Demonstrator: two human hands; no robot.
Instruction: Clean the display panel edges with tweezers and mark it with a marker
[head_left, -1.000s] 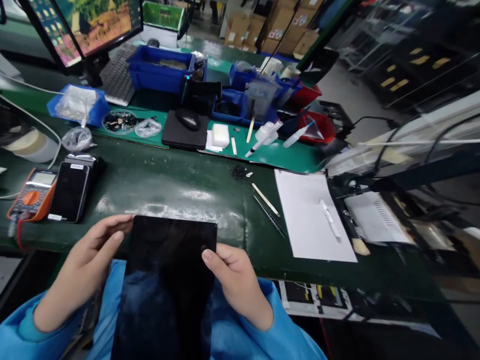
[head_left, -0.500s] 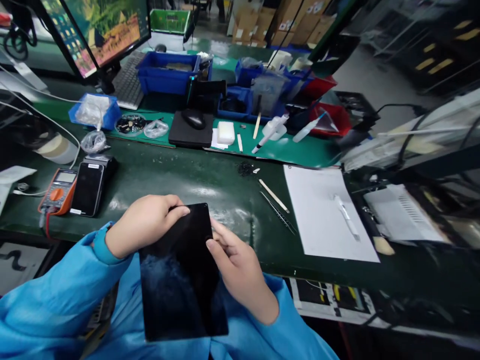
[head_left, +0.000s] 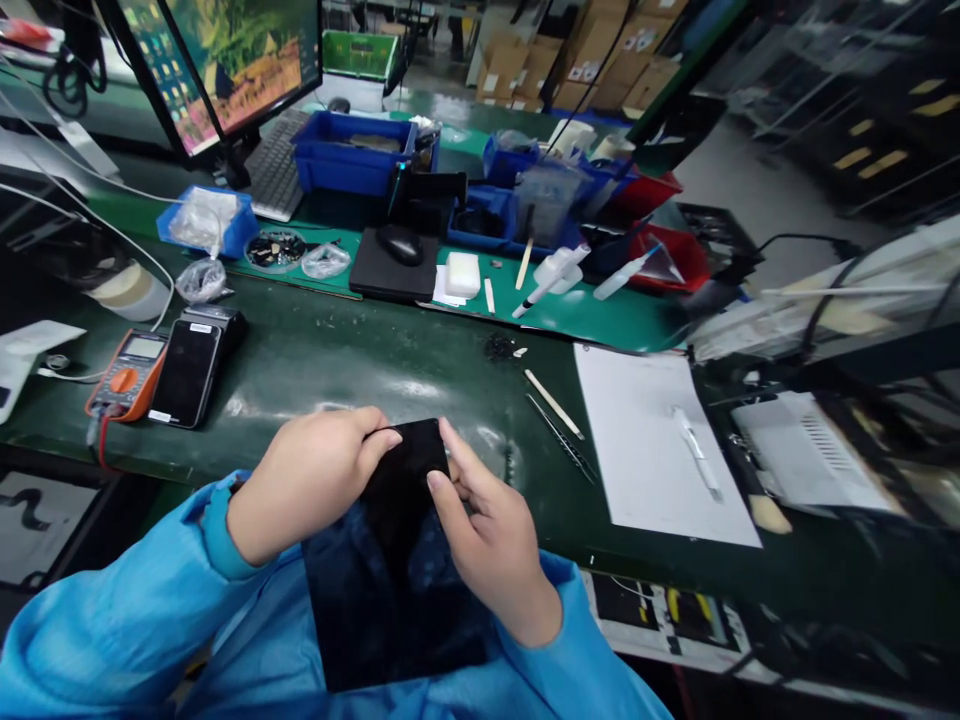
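Observation:
A dark, glossy tablet (head_left: 390, 600) is held over my lap at the bench's front edge, its far end tilted up toward the bench. My left hand (head_left: 307, 480) grips its far left corner, thumb on the glass and fingers hidden behind. At the far right corner my right hand (head_left: 495, 540) pinches the edge, thumb on the front and index finger along the side. Smudges cloud part of the glass. Right of the hands lie tweezers (head_left: 561, 438) and a thin pale stick (head_left: 553, 404).
An orange multimeter (head_left: 129, 376) and a black phone (head_left: 185, 374) sit at the left. A white sheet (head_left: 645, 440) with a white pen (head_left: 697, 455) lies right. Behind are a mouse (head_left: 401, 245), blue bins (head_left: 352, 165), a keyboard (head_left: 277, 165) and a monitor (head_left: 255, 60).
My right hand has shifted its index finger up to the tablet's far right corner. The tablet and both hands sit slightly further right and lower in view; the whole view has shifted too.

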